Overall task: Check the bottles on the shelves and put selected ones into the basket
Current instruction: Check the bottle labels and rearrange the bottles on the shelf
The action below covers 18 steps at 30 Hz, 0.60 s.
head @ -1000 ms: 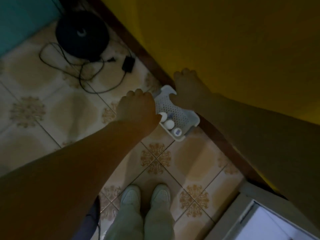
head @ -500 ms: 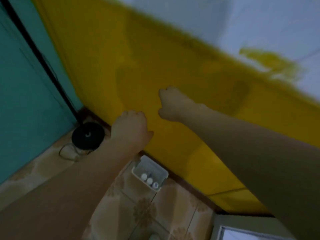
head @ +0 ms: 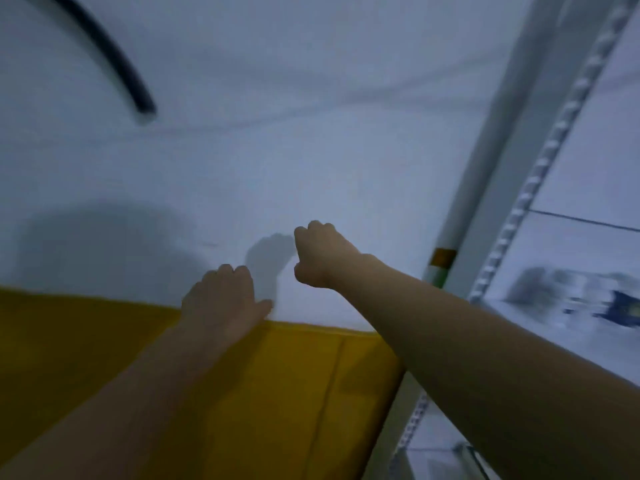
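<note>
Blurring hides the things [head: 585, 299] on the right shelf [head: 498, 308]; I cannot tell if they are bottles. Both the left hand [head: 221, 299] and right hand [head: 322, 258] curl, holding nothing, near the white wall [head: 311, 150].

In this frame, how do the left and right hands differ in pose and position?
The right hand is higher in the frame than the left hand. The right hand is wholly in front of the white wall; the left hand overlaps the top edge of the yellow band. The left hand's thumb juts sideways; the right hand looks balled up. Both show their backs, fingers curled, with nothing visible in either.
</note>
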### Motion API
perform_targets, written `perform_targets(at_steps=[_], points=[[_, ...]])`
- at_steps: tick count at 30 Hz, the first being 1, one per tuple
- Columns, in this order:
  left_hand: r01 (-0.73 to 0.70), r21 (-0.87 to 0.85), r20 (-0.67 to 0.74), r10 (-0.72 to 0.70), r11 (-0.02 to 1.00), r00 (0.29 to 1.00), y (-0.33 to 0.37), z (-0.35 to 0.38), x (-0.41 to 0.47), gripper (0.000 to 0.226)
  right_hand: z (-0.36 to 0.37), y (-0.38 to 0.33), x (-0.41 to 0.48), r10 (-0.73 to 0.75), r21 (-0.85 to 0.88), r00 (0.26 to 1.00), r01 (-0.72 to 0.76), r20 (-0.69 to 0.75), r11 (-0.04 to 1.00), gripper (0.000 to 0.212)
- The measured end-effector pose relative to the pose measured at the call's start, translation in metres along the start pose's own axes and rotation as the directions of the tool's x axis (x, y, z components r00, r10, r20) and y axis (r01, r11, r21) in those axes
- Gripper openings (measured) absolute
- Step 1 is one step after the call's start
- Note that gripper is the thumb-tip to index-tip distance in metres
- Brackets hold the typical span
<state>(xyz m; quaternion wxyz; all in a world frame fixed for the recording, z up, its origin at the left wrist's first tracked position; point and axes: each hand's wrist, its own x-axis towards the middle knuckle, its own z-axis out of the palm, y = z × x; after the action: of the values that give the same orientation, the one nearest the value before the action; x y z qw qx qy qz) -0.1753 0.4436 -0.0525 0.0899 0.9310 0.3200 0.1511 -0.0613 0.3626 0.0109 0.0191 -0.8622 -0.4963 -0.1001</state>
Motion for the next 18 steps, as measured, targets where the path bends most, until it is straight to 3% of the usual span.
perform_targets(at_steps=[4, 8, 11, 15, 18], points=[[-0.182, -0.039, -0.075, 0.179, 0.982, 0.981, 0.110, -0.027, -0.023, 0.056, -0.059, 0.079, -0.078, 0.156, -0.011, 0.983, -0.158, -0.101, 0.987, 0.011], [-0.382, -0.158, -0.045, 0.380, 0.911, 0.924, 0.239, -0.042, -0.064, 0.057, -0.108, 0.164, -0.187, 0.345, -0.027, 0.931, -0.350, -0.120, 0.936, 0.022], [-0.511, -0.235, -0.020, 0.522, 0.827, 0.853, 0.332, -0.037, -0.095, 0.047, -0.128, 0.230, -0.270, 0.514, -0.048, 0.849, -0.523, -0.119, 0.851, 0.009], [-0.661, -0.215, 0.001, 0.677, 0.719, 0.736, 0.447, -0.025, -0.131, 0.046, -0.146, 0.304, -0.373, 0.692, -0.081, 0.714, -0.700, -0.110, 0.709, 0.021], [-0.754, -0.231, 0.007, 0.776, 0.615, 0.631, 0.531, -0.017, -0.153, 0.047, -0.158, 0.351, -0.439, 0.776, -0.136, 0.622, -0.782, -0.109, 0.608, 0.009]])
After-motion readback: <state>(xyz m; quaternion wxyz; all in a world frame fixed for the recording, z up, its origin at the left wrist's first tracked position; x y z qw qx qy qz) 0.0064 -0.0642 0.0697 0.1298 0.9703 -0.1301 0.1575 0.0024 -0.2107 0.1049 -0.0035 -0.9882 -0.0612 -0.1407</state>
